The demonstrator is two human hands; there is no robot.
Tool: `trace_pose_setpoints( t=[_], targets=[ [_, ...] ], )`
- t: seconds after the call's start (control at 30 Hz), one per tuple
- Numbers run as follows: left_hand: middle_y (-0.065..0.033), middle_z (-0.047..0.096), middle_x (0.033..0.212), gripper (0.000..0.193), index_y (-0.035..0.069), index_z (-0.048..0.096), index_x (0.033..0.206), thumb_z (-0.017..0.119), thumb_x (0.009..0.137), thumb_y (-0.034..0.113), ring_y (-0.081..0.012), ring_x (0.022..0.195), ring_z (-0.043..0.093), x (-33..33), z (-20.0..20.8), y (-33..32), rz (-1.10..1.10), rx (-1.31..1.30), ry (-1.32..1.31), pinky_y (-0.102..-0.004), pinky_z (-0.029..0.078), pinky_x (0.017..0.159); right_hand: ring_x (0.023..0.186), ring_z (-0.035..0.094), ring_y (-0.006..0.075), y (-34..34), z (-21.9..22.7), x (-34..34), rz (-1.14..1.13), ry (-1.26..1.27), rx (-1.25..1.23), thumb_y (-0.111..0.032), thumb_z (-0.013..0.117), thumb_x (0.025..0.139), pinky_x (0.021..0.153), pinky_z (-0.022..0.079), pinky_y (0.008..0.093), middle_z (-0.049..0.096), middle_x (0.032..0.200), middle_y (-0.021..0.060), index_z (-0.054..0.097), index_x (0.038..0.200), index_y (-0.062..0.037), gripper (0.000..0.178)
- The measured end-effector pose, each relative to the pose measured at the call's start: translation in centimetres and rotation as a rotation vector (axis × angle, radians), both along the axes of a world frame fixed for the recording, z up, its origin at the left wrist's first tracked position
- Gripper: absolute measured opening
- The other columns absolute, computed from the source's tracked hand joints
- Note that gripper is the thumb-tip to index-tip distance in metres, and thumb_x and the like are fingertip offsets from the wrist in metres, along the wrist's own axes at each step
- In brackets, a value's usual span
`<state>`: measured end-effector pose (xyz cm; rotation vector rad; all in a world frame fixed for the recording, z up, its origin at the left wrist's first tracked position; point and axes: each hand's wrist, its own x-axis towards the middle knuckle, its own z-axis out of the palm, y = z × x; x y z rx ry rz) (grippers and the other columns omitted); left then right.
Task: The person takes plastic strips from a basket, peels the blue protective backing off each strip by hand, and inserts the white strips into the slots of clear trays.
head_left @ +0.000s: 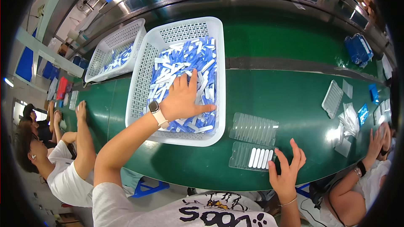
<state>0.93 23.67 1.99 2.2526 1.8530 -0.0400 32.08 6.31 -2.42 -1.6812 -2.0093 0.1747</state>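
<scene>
Over a large white perforated plastic basket (218,128), my left hand (183,98) rests with fingers spread on a heap of small flat blue and white sticks (202,54). No stick shows gripped in it. My right hand (288,166) is by the right end of a clear ribbed plastic tray (240,156), thumb and fingers apart beside its edge. Several white round-ended sticks (261,158) lie side by side in that tray's right half; its left grooves hold nothing. Just beyond it lies a second clear tray (254,127) with nothing in its grooves.
Left of the big basket stands a second white basket (94,73) with similar sticks. On the right are another clear tray (332,98), white packets (348,120) and a blue bundle (358,50). Co-workers' hands work at the green table (277,92) on both sides.
</scene>
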Motion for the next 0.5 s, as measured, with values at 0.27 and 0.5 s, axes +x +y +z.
trace_pose_setpoints(
  t=[0.27, 0.5],
  targets=[
    [-0.0287, 0.029, 0.139, 0.093, -0.004, 0.015, 0.142, 0.073, 0.077, 0.032, -0.0418, 0.130, 0.029, -4.5, 0.0, -0.5, -0.092, -0.049, -0.293, -0.0449, 0.025, 0.110, 0.115, 0.036, 0.0403, 0.2, 0.1, 0.0, 0.037, 0.100, -0.047, -0.011, 0.070, 0.075, 0.095, 0.034, 0.0480, 0.037, 0.139, 0.0230, 0.063, 0.106, -0.0031, 0.033],
    [-0.0308, 0.033, 0.133, 0.099, -0.010, 0.027, 0.137, 0.072, 0.072, 0.049, -0.0429, 0.126, 0.032, -0.5, -0.5, 1.1, -0.055, 0.001, -0.052, -0.0459, 0.029, 0.107, 0.109, 0.044, 0.0381, 0.6, 0.1, 0.3, 0.071, 0.175, -0.083, -0.008, 0.072, 0.072, 0.086, 0.041, 0.0439, 0.041, 0.136, 0.0222, 0.064, 0.105, -0.0039, 0.034]
  ],
)
